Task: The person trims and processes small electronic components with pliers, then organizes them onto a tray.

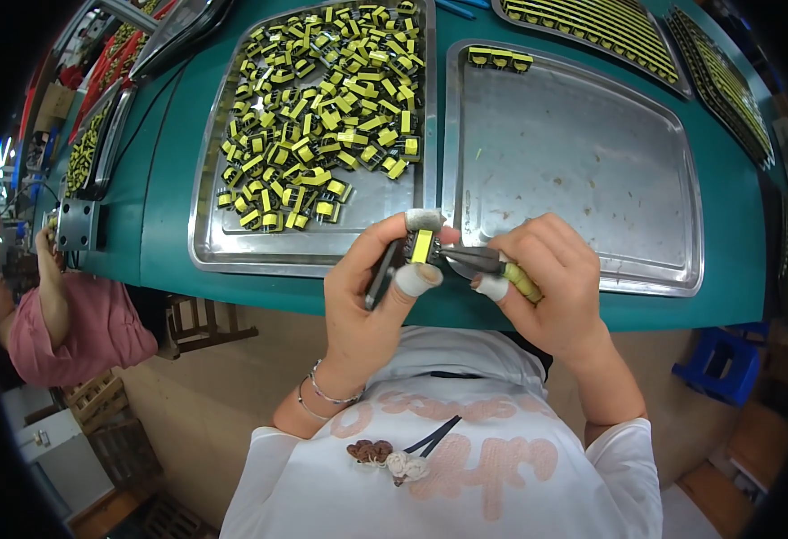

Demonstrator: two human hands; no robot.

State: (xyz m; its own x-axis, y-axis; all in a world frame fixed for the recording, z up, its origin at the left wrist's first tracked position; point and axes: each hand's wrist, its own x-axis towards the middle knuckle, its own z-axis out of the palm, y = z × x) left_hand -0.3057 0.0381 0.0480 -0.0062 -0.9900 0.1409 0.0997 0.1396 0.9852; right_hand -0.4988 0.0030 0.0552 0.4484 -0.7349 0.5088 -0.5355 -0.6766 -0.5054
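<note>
Between thumb and forefinger, both wrapped in white tape, my left hand (367,292) pinches a small transformer (423,246) with a yellow-taped body and dark core. A flat dark strip (382,275), whose kind I cannot make out, also lies within that hand. My right hand (551,280) is closed around pliers (477,259) with dark narrow jaws and a yellow-green grip. The jaw tips meet the transformer's right side; whether they grip a pin is too small to tell. Both hands are over the near edge of the table, between two metal trays.
Many loose transformers lie in the left metal tray (207,220). The right tray (583,277) has a short row of them at its far left corner. Full trays of neat rows (592,29) stand behind. A co-worker in pink (84,323) sits at left; a blue stool (719,366) is at right.
</note>
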